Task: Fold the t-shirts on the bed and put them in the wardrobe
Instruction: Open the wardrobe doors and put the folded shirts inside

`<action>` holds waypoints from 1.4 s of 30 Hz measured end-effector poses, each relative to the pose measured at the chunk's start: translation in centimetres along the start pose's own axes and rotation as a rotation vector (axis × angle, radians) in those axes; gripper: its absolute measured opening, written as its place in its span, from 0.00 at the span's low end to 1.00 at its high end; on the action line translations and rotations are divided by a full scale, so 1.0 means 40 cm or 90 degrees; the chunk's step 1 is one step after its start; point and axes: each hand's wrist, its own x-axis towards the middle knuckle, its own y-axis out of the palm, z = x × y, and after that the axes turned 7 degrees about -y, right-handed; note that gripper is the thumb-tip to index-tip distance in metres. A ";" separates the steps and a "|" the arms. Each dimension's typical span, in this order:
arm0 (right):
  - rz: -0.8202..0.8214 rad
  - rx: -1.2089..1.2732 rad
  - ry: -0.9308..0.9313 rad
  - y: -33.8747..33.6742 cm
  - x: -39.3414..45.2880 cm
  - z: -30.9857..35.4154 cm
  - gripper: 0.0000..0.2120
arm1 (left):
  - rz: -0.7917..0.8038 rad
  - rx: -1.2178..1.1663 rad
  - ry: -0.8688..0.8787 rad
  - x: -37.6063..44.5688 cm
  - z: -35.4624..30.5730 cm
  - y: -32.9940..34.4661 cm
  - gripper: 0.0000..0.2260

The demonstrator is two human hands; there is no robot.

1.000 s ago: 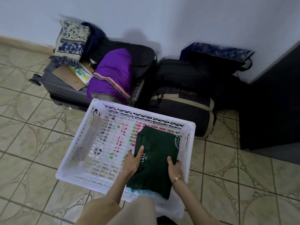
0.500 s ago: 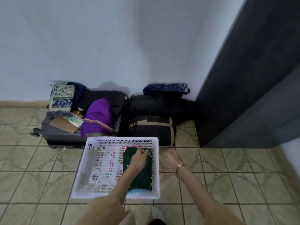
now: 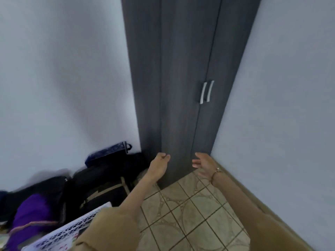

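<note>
L hand [image 3: 159, 163] empty; R hand [image 3: 204, 164] empty; wardrobe [image 3: 181, 78] doors closed

A single head-worn wide-angle camera looks forward and down into a room corner. It faces the closed wardrobe [image 3: 183, 87] at close range, with the tiled floor [image 3: 190, 214] below and both forearms entering from the bottom edge.

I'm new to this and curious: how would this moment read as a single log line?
left hand: empty, loosely curled | right hand: empty, open | wardrobe: doors closed | basket: on floor, lower left
</note>
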 end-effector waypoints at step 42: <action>-1.249 0.238 0.087 -2.169 -1.911 -0.835 0.21 | 1.205 0.446 0.469 -1.984 -0.120 2.565 0.22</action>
